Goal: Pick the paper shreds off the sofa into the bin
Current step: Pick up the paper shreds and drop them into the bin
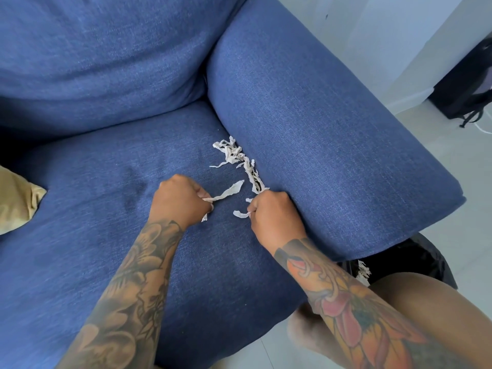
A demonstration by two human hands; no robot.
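White paper shreds (241, 158) lie in a line along the crease between the blue sofa seat (106, 198) and its armrest (306, 129). My left hand (181, 202) pinches a long shred (229, 193) that trails up to the right, with another bit poking out under the fist. My right hand (271, 211) grips shreds at the near end of the line, and a short curled piece (241, 214) sticks out to its left. The bin (410, 259), lined with a black bag, stands on the floor beyond the armrest's front, with some shreds (363, 271) inside it.
A tan cushion (18, 201) lies at the left edge of the seat. A big blue back cushion (106, 54) fills the top left. A black bag (468, 83) sits on the pale floor at the far right. My knee (426, 296) is next to the bin.
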